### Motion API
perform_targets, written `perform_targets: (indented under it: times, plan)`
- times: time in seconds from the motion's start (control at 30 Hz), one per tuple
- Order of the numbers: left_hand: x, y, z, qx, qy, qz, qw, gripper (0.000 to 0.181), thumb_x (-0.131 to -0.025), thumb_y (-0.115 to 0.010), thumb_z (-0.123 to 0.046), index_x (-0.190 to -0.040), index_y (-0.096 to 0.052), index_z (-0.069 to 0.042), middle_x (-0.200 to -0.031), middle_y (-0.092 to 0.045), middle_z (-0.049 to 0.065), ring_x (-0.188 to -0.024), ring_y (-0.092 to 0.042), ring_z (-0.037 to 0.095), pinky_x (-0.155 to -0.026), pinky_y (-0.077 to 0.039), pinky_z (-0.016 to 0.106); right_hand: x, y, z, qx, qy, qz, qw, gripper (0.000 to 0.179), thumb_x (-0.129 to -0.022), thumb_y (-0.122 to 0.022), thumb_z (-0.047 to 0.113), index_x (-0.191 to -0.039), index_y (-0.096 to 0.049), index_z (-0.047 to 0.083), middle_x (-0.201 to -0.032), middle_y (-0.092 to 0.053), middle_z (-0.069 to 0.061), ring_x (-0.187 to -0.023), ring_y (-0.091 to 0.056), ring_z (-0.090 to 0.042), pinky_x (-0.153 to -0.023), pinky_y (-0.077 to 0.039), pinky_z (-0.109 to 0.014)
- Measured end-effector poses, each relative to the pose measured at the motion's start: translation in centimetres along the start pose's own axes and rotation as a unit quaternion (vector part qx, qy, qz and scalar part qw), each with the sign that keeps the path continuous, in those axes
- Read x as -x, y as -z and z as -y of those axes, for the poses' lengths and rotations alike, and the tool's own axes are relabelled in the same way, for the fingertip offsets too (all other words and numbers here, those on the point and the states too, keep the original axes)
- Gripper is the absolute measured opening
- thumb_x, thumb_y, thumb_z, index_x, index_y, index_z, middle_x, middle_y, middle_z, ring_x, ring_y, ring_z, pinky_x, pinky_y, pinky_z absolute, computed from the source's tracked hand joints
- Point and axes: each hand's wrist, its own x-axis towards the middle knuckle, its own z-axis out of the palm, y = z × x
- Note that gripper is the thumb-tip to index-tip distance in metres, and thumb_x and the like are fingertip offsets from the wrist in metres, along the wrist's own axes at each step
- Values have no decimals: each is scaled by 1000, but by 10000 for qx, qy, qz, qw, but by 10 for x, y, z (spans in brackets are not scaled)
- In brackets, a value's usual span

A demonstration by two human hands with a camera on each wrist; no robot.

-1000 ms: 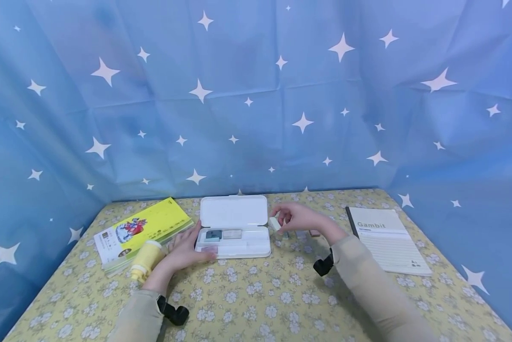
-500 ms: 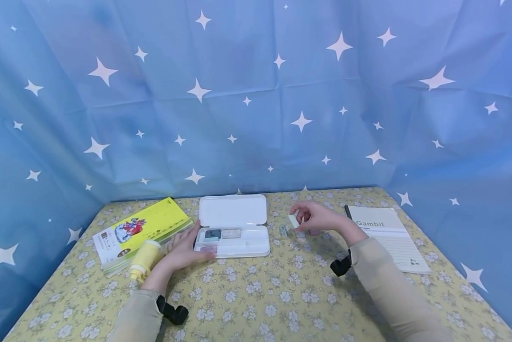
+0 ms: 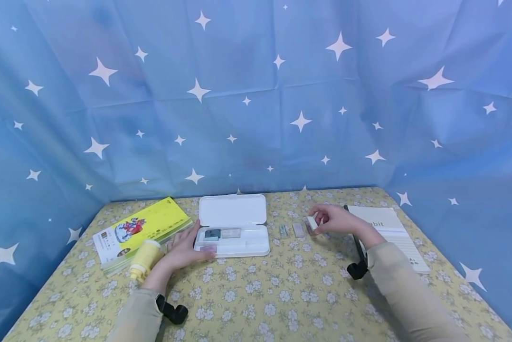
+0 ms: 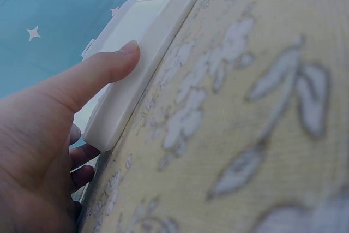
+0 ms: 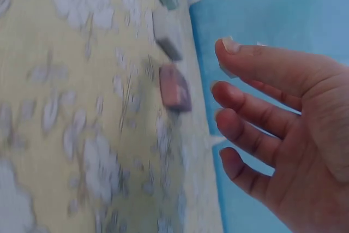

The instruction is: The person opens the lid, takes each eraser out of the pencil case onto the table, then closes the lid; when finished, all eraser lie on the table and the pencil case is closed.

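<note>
White block [image 3: 312, 222] pinched in my right hand [image 3: 336, 220], left hand [image 3: 182, 249] gripping the case [image 3: 257, 241], I judge three inner pieces [image 3: 213, 233] done, three outer pieces [image 3: 298, 230] remaining.

Study corner: starry curtain [image 3: 247, 118], pencil case [image 3: 232, 211], notebook [image 3: 403, 237]

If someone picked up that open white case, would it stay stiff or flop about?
The white case would probably keep its shape: its walls look like rigid plastic. The lid would likely swing, as it is open and seems hinged along the back. The small blocks inside might slide if it tilted, since nothing visible covers them.
</note>
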Motion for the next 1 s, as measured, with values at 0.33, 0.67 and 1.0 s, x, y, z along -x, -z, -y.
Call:
perform_targets:
  times: [0.33,0.67,1.0]
  plan:
    - [1,1,0,-4,-1,6,10000,121,-70,-77,-60,-158,-5,-18,-158,-10,25,-141,-3,47,-105,4,70,7,6,-24,64,-139,-167,9997,38,-85,-72,6,-119,-56,0,-87,-59,-8,-76,-55,-23,-63,-48,-37]
    - [2,2,-1,2,17,17,10000,120,-71,-77,-59,-158,-5,-18,-158,-10,25,-141,-2,47,-105,5,71,10,7,-40,87,-274,-258,9993,42,-86,-73,9,-122,-56,-4,-87,-59,-8,-74,-54,-21,-62,-47,-36]
    - [2,2,-1,-6,45,38,10000,119,-72,-76,-59,-158,-5,-19,-158,-9,24,-142,-2,46,-105,5,71,9,6,-43,-34,-358,-252,9990,42,-84,-75,8,-119,-57,-4,-85,-57,-9,-72,-51,-23,-61,-44,-37]
